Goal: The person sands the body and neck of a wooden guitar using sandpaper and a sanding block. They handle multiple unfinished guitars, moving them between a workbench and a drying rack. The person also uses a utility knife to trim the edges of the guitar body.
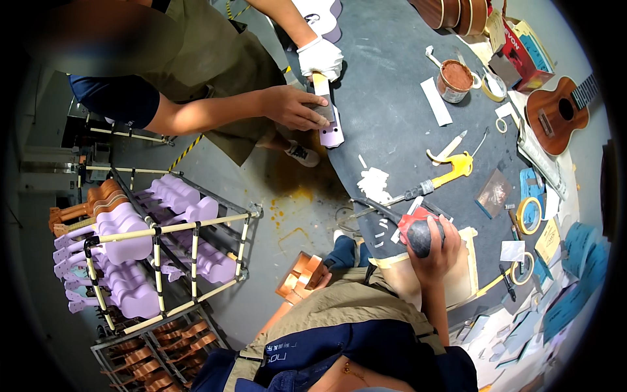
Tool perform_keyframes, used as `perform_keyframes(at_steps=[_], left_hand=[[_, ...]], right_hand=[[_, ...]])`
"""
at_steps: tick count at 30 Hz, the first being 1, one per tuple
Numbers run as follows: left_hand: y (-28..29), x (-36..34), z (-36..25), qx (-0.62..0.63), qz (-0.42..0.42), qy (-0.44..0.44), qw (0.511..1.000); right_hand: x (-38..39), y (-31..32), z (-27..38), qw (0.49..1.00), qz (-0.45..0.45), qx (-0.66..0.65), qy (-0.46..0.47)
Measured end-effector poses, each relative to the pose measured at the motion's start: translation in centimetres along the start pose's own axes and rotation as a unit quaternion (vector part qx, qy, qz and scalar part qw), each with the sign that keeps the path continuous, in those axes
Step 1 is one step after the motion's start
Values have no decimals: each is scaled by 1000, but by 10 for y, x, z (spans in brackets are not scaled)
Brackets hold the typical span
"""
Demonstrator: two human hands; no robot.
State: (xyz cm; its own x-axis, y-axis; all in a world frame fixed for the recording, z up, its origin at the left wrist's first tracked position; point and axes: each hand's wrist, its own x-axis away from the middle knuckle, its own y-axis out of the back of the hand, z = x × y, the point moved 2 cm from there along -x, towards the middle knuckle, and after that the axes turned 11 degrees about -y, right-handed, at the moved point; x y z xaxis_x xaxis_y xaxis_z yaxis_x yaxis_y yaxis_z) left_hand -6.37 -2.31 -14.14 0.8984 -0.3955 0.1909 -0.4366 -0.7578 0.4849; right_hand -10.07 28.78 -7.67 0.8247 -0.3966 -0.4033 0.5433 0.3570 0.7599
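Observation:
My right hand (436, 251) is closed around the red and black handle of a screwdriver-like tool (410, 228). Its dark shaft points up and left over the dark grey table (392, 117). Under that hand lies a pale wooden board (401, 277) with taped edges, at the table's near edge. My left hand is not visible; my apron and dark blue top fill the lower middle. Across the table another person presses a bare hand (294, 106) and a white-gloved hand (320, 57) on a lilac instrument neck (331, 130).
A rack of lilac ukuleles (130, 248) stands on the floor at left, with brown ones on a lower shelf (157, 356). On the table lie a yellow-handled tool (457, 164), a can of brown paste (455, 78), tape rolls (529, 215), a brown ukulele (555, 111) and blue cards (581, 261).

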Motion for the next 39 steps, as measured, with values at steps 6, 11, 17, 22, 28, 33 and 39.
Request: perform_keyframes(at_steps=[6, 11, 17, 22, 28, 33, 39], left_hand=[[8, -4, -17, 13, -16, 15, 1000], [-1, 10, 6, 30, -16, 12, 999], [-15, 19, 39, 59, -17, -1, 998], [-9, 14, 38, 90, 14, 24, 996], [-11, 12, 51, 100, 34, -17, 994], [-4, 6, 50, 104, 28, -25, 994], [-2, 1, 63, 79, -9, -84, 993]], right_hand=[[3, -2, 0, 1000, 3, 12, -9], [4, -3, 1, 1000, 0, 19, -5], [2, -2, 7, 1000, -6, 16, -10], [3, -6, 7, 999, -22, 26, -8], [4, -5, 10, 999, -23, 45, 6], [7, -8, 8, 998, -19, 52, 12], [6, -7, 13, 998, -17, 67, 15]])
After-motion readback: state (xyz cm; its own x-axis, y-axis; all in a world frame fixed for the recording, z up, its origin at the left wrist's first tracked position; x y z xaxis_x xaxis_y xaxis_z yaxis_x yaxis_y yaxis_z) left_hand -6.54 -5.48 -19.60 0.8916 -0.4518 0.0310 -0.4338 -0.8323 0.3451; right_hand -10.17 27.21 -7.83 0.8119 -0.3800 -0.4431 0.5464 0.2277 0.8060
